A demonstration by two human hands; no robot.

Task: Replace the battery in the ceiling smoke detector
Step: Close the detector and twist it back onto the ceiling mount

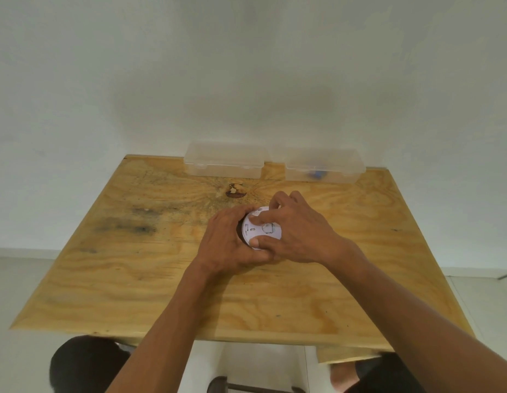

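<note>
With left hand clasping smoke detector on desk and right hand pinching its back, best to turn gently, without forcing.

Both arms reach forward, left hand and right hand cupped close together, fingers curled

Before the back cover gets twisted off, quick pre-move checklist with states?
1. Smoke detector on the table, back face up: ok.
2. Left hand has a grip on the detector's rim: ok.
3. Right hand fingers on the back face: ok.
4. Back cover unlocked: cannot tell.
5. Spare battery at hand: cannot tell; right clear box holds something blue, left clear box looks empty.
</note>
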